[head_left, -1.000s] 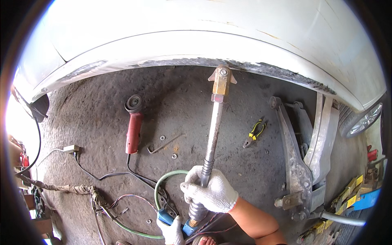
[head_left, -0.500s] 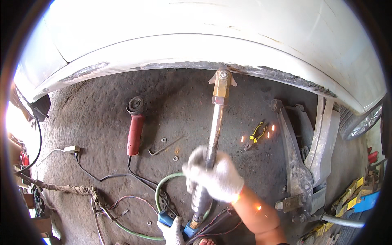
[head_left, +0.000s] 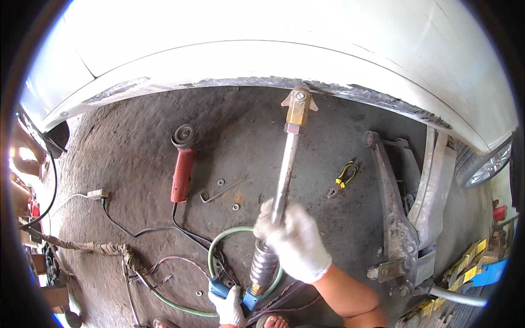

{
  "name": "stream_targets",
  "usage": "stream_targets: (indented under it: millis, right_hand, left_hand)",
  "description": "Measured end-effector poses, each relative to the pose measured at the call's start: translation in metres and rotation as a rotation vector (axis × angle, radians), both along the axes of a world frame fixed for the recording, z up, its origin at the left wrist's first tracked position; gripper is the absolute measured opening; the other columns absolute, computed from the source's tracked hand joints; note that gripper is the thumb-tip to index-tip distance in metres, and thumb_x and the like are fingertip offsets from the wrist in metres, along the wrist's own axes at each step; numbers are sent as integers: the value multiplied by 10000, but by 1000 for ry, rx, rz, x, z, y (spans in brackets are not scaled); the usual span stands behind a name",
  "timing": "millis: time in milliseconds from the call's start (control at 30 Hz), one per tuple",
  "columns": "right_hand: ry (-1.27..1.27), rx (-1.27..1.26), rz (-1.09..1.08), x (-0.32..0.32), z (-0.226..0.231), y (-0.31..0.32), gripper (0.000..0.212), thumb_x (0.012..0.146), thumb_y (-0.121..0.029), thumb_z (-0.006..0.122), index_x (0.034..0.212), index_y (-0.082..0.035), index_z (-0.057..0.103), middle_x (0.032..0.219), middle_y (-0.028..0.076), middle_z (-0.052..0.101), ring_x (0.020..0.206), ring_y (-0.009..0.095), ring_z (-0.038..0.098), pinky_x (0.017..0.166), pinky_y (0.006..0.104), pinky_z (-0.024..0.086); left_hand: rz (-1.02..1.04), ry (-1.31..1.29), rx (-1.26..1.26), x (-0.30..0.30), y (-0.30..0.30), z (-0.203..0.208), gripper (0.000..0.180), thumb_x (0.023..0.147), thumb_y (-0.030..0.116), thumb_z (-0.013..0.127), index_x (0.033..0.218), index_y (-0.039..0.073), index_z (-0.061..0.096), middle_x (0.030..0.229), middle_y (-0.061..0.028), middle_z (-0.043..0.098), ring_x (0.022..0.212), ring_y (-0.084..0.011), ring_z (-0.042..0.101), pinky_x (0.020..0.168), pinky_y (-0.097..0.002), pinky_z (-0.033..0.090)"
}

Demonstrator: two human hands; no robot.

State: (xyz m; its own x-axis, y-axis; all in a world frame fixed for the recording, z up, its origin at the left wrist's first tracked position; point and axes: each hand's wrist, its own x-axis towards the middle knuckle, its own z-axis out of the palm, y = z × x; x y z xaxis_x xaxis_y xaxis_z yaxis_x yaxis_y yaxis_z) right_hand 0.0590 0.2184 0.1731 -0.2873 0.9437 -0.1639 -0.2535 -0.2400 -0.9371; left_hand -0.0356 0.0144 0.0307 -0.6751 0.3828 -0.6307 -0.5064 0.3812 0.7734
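Note:
A slide-hammer dent puller [head_left: 289, 164] reaches from near my body to the lower edge of a white car's sill [head_left: 235, 68]. Its brass-coloured head [head_left: 298, 109] meets the scraped grey strip there; whether it is fixed to the metal cannot be made out. My right hand [head_left: 298, 240], in a white glove, is closed around the shaft, just above a ridged metal sleeve [head_left: 263, 268]. My gloved left hand [head_left: 228, 307] grips the blue handle [head_left: 220, 290] at the near end. Cables and a green hose [head_left: 216, 243] run about that handle.
A red angle grinder [head_left: 182, 175] lies left of the shaft, with a bent rod [head_left: 221, 191] and small nuts beside it. Yellow-and-black pliers [head_left: 343, 179] lie to the right. Beyond them stands a metal jack-like frame [head_left: 402, 229]. Cords [head_left: 142, 236] cross the floor.
Glowing sparks near the pliers and my right forearm have vanished. My right hand has shifted slightly along the shaft, baring more of the ridged sleeve. The left hand stays on the handle.

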Motion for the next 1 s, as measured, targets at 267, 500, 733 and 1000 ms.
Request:
stream_targets:
  millis: [267,500,733,1000]
  right_hand:
    - [1311,-306,842,12,-52,21,661,934,-756,416,679,-146,428,526,-38,406,412,107,394,387,286,373]
    - [462,-321,164,-5,-32,-10,164,1069,-248,504,1020,-92,509,763,-12,517,647,89,495,560,249,434]
    - [369,-283,127,-4,-26,9,141,1080,-199,473,1014,-74,474,775,-27,510,641,54,496,551,225,449]
    - [352,-217,156,-3,-13,16,139,1069,-187,495,1016,-59,481,776,-16,523,659,58,503,577,227,457]
  left_hand:
    - [-295,183,-189,13,-12,-10,691,782,161,741,1363,51,382,1092,-115,538,916,-232,570,849,-382,511]
    - [-87,-55,-107,-15,-28,-25,652,820,96,705,1368,65,353,1109,-122,504,941,-230,579,808,-377,537]
    - [-106,-108,-74,-8,-7,-17,584,834,106,707,1316,86,377,1066,-96,511,895,-215,567,784,-367,523]
    - [-112,-94,-88,-10,2,-11,524,844,85,687,1270,95,382,1030,-86,514,884,-195,566,755,-358,524]
